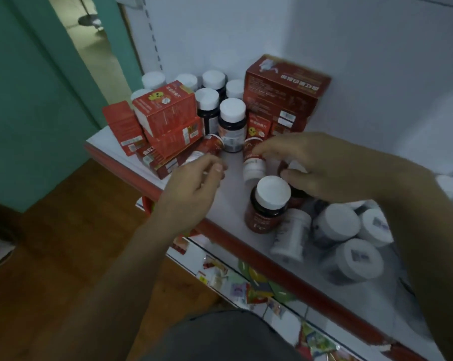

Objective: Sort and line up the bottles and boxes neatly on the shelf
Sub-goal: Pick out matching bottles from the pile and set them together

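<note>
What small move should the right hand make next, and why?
Probably grip the red bottle under the right hand's fingers and stand it upright: it lies on its side, while the dark bottles behind it stand with white caps up.

A teal wall (25, 100) and wooden floor (64, 256) are shown at left. The white shelf (233, 201), edged in red, is backed by a white panel (350, 48) with a slotted upright (152, 35). The scene is dimly lit.
</note>
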Demonstrator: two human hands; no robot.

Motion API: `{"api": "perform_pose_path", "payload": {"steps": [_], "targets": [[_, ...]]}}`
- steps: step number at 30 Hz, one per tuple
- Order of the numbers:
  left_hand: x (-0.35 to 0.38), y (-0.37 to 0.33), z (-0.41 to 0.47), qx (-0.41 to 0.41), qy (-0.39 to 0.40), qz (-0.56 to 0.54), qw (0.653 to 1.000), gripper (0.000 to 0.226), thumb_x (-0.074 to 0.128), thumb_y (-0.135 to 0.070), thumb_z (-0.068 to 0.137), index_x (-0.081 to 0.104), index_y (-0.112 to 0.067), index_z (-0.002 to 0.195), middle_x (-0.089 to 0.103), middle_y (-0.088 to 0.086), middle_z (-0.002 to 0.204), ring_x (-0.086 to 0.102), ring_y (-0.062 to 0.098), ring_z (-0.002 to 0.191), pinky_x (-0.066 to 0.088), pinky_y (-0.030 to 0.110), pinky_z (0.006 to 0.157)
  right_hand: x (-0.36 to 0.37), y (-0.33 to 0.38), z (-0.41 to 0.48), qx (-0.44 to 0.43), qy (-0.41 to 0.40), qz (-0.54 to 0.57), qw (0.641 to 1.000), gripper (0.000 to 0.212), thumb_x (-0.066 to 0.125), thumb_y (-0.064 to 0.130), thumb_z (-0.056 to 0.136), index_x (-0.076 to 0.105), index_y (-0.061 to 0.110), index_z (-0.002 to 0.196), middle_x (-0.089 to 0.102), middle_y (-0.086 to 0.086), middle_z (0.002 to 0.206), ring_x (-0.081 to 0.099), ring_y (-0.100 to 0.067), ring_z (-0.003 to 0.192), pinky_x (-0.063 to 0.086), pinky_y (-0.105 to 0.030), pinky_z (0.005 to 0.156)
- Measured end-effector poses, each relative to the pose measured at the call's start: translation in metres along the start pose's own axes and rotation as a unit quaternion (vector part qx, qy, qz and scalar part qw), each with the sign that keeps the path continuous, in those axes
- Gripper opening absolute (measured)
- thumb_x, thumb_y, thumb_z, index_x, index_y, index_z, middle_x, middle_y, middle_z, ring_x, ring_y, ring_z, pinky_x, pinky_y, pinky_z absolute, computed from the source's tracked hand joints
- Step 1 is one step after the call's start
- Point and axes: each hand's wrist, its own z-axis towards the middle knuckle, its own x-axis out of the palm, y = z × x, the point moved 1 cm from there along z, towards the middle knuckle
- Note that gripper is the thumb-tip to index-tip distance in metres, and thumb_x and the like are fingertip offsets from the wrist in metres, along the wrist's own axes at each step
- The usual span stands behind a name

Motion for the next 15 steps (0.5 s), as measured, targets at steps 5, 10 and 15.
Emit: {"api": "perform_pose_path", "payload": {"steps": [5,10,15], "targets": [[-0.057,0.034,-0.010,-0.014,-0.045,0.243,0.969,0.017,0.057,-0.032,0.100,0.067,-0.024,0.112,0.068,-0.007,0.103,0.064,0.010,0.086,0.059,0.037,0.073,-0.009,0.031,0.039,-0.038,0.050,-0.027,0.998,0.038,0.050,0.012,0.101,0.057,0.014,0.138,0.063,-0.005,0.129,0.058,-0.016,0.113,0.043,-0.023,0.094],[-0.129,0.069,-0.015,-0.063,-0.087,0.272,0.956,0.015,0.055,-0.024,0.100,0.066,-0.017,0.092,0.070,0.000,0.087,0.063,0.013,0.072,0.054,0.037,0.063,-0.001,0.049,0.080,-0.041,-0.017,-0.065,0.997,0.037,0.045,0.023,0.099,0.058,0.021,0.133,0.065,-0.005,0.115,0.058,-0.026,0.104,0.050,-0.048,0.088],[-0.174,0.111,0.047,-0.083,-0.187,-0.120,0.971,0.049,0.050,-0.065,0.090,0.059,-0.029,0.122,0.061,-0.003,0.126,0.060,0.014,0.117,0.048,0.037,0.102,-0.003,0.062,0.113,-0.026,-0.139,-0.004,0.990,0.053,0.052,0.047,0.089,0.050,0.023,0.137,0.058,-0.002,0.127,0.054,-0.027,0.114,0.040,-0.039,0.100]]}}
